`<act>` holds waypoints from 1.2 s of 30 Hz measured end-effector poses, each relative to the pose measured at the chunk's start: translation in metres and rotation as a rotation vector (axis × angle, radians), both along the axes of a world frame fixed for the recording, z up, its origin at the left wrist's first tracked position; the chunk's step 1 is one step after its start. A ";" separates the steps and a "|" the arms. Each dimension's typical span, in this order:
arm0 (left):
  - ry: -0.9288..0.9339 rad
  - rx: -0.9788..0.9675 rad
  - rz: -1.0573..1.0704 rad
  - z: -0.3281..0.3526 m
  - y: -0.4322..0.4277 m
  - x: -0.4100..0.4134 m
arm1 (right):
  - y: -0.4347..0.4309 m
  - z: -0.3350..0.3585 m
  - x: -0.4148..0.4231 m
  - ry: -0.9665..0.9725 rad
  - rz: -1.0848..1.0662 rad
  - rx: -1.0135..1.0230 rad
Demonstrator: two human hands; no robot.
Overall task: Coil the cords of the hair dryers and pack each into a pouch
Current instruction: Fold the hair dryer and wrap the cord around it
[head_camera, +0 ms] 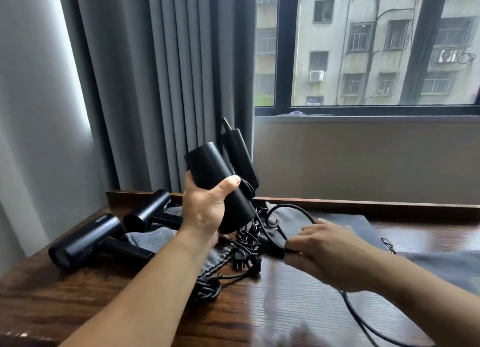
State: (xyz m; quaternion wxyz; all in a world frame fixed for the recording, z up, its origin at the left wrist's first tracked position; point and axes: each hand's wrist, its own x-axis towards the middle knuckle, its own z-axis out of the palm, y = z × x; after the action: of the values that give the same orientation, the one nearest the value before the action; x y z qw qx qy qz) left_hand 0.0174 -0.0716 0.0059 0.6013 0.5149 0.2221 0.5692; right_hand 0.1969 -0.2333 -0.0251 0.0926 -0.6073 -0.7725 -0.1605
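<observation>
The bench [285, 307] is dark wood, with grey pouches [148, 238] lying slack and crumpled across its middle. They are soft cloth that should open easily but will not stand open unaided. Two spare dryers [85, 240] lie on the bench at the left, partly on the cloth.

A third dryer [207, 170] is held above the bench. The left grip [207, 209] is wrapped round its barrel, thumb across the front, and its folded handle points up toward the curtain [155, 86]. The shell looks smooth, hard and fairly weighty, so a full wrap on the barrel seems the safest hold.

Its cord [293, 209] arcs down to the right grip [324, 253], which pinches it just above the bench, and the rest trails off toward the near edge. The cord looks springy and likely to uncoil, so it is best taken near the dryer and looped evenly. A plug [242, 259] lies among tangled cords between the arms, and its prongs could snag the cloth.
</observation>
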 end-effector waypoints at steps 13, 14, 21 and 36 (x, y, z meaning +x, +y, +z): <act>0.812 0.460 -0.169 -0.035 -0.013 -0.014 | 0.010 0.077 0.012 -0.216 -0.103 0.492; 0.855 0.478 -0.230 -0.033 -0.014 -0.016 | 0.012 0.082 0.015 -0.220 -0.108 0.512; 0.934 0.532 -0.636 -0.029 -0.021 -0.032 | 0.015 0.097 0.049 0.205 -0.015 0.159; -0.055 0.086 -0.709 -0.023 -0.015 -0.018 | 0.037 0.008 0.063 0.170 -0.337 0.007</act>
State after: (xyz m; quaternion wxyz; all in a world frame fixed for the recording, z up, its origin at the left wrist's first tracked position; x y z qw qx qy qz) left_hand -0.0009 -0.0864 -0.0166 0.7448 0.5694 -0.0108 0.3479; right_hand 0.2601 -0.1965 -0.0172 0.1313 -0.7391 -0.6489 -0.1246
